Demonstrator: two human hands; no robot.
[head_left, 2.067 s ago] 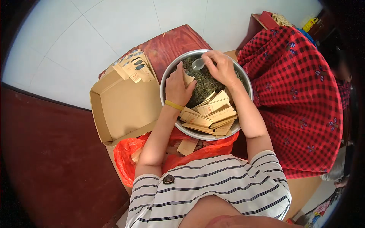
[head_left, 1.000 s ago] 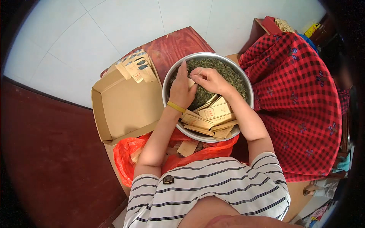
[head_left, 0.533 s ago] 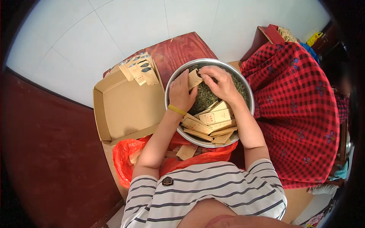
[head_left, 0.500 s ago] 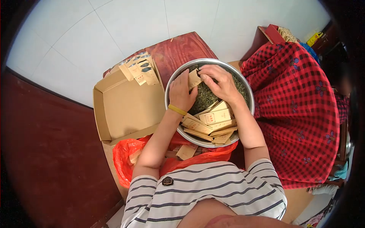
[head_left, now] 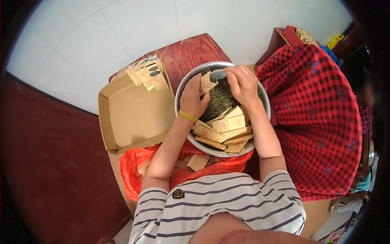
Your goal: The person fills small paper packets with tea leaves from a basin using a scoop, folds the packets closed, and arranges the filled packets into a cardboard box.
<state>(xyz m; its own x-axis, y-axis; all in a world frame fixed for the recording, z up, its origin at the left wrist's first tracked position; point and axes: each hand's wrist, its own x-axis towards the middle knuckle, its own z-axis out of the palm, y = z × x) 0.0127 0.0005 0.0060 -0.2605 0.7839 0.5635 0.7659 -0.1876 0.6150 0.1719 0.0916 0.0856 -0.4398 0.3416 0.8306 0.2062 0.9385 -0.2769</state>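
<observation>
Packet (head_left: 207,83) gripped in left hand (head_left: 193,97), open end facing right hand (head_left: 243,84), which pinches a clear scoop (head_left: 218,74) right beside it. Both over the bowl (head_left: 265,95), probably so stray leaf (head_left: 219,101) falls back; spare packets (head_left: 230,123) bodyward of both hands.

Leaves (head_left: 219,104) and packets (head_left: 229,124) in a basin (head_left: 222,154), box (head_left: 136,116) to its left, cloth (head_left: 321,122) right, bag (head_left: 132,171) before it
</observation>
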